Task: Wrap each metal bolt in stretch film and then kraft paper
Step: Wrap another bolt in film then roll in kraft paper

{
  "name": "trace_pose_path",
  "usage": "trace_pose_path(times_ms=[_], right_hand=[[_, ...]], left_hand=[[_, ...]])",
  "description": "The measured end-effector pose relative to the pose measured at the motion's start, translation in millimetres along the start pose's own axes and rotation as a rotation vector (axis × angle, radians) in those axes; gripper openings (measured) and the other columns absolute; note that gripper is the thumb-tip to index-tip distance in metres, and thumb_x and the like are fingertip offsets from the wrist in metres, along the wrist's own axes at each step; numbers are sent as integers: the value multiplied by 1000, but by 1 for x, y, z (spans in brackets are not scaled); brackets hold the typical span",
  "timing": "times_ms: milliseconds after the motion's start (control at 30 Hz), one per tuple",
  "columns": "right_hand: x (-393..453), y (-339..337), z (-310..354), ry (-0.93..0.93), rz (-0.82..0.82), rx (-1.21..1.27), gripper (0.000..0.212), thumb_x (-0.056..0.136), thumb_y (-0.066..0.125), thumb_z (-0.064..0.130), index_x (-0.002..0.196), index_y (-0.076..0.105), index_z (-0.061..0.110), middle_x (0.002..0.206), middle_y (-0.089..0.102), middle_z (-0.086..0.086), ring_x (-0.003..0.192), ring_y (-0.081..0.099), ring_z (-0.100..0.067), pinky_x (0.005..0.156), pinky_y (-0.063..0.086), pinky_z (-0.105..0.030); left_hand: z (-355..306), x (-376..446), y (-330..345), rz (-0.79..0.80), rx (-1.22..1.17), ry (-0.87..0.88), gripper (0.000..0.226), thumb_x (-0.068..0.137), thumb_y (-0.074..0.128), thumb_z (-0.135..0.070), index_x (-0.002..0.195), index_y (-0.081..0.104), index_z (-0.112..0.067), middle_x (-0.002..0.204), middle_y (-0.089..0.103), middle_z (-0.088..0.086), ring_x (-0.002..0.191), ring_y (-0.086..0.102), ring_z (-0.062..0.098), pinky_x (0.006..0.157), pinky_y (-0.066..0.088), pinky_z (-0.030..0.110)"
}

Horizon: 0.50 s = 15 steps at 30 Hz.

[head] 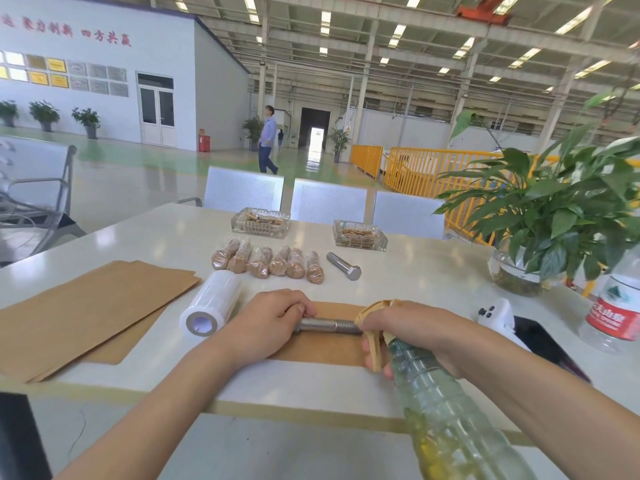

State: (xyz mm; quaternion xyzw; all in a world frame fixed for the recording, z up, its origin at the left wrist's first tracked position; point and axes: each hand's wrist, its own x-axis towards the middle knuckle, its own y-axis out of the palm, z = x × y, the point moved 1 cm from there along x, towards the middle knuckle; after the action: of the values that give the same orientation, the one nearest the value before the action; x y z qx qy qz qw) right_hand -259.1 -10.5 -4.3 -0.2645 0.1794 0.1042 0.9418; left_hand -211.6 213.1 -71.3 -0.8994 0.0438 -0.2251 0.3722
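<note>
A pale counter stands in a large factory hall with a green floor, yellow railings at 2 o'clock and a person walking at 12 o'clock. Perforated metal chairs line the counter's far edge. On the counter, a stack of kraft paper sheets lies at 9 o'clock, with a roll of stretch film just beside it. Toward 12 o'clock sits a row of wrapped bolts, a bare bolt beside them, and two glass dishes behind. A potted plant and a water bottle stand at 3 o'clock.

At the centre a single kraft sheet lies flat. The left hand has its fingers curled round the head end of a metal bolt, holding it over that sheet. The right hand grips the trigger head of a clear spray bottle, fingers closed round it, nozzle touching or just beside the bolt's threaded end.
</note>
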Motion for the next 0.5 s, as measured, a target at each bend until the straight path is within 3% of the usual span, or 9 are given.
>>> trace_pose_path(times_ms=[300,500], right_hand=[[-3,-8,-7,-14,-28,-10,23,97,57,18,85,65,1,73,70,-20,44,59,-23,44,50,-24],[-4,-15,-13,-1,-34,-19,23,98,58,22,88,65,2,73,71,-18,45,60,-22,45,50,-25]], left_hand=[[0,-2,0,-2,-17,-3,27,105,49,-15,101,73,-27,77,61,-16,78,54,-1,71,37,11],[1,-2,0,5,3,0,27,105,49,-16,101,73,-28,79,61,-17,80,55,-1,72,36,11]])
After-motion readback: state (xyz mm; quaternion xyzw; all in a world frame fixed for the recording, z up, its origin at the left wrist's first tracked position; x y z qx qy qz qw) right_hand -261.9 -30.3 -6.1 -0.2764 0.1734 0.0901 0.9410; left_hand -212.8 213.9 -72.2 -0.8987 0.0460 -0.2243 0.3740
